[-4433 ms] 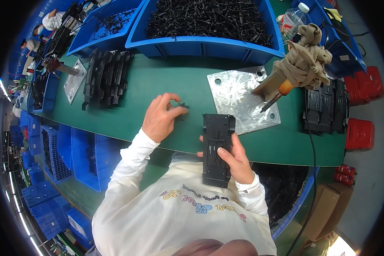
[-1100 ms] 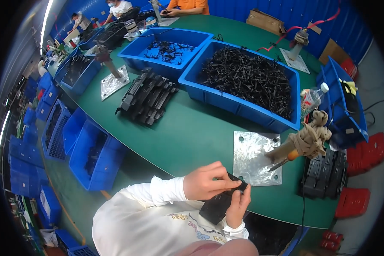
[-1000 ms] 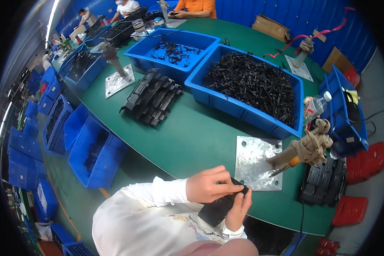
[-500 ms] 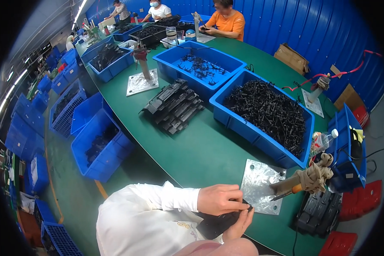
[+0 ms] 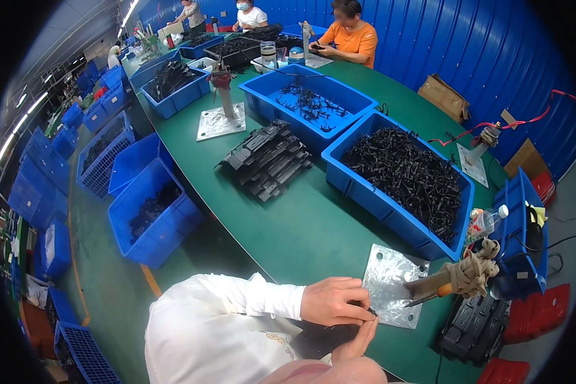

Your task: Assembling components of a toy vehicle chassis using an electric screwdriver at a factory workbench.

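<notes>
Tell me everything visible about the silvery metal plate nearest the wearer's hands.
The plate is flat, four-sided and shiny, metal by its look, with mottled glare and round holes near corners. It lies on the green table. A post, its top wrapped in tan cloth, rises from it. Whether the left hand touches its edge is unclear.

The black part (image 5: 323,338) near six o'clock looks like matt plastic; the sleeve (image 5: 272,298) beside it is creased white cloth; at four, a shiny, scuffed metal plate (image 5: 384,278) and rough cloth wrapping (image 5: 471,274); at three, a smooth plastic bin (image 5: 372,202); at two, a cardboard box (image 5: 443,98).
</notes>
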A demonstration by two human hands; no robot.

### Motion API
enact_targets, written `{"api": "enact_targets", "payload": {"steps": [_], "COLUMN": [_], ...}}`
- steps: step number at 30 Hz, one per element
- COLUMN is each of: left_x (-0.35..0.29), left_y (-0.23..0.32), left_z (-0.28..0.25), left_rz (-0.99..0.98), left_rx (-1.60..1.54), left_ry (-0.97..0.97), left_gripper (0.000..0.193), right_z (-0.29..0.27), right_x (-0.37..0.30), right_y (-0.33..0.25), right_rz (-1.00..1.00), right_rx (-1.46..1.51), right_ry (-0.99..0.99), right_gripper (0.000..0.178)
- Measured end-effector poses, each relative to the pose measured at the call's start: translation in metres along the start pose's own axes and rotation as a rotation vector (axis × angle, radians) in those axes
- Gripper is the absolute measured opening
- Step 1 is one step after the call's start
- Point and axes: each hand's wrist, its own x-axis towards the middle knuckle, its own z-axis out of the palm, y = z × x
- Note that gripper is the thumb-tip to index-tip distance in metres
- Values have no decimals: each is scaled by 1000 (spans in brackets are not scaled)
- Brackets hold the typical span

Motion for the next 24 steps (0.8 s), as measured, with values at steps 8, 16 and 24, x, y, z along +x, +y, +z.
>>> {"api": "enact_targets", "payload": {"steps": [8, 16, 24], "left_x": [-15, -16, -5], "left_y": [-4, -4, 0], "left_z": [11, 9, 3], "left_rz": [-44, 18, 74], "left_rx": [-34, 14, 29], "left_ry": [112, 162, 99], "left_gripper": [25, 29, 26], "right_z": [8, 5, -9], "right_x": [-2, 0, 3], "right_y": [2, 6, 3], "right_rz": [-18, -22, -21], "right_rx": [56, 62, 85], "right_ry": [-40, -75, -236], "right_gripper": [65, 60, 58]}}
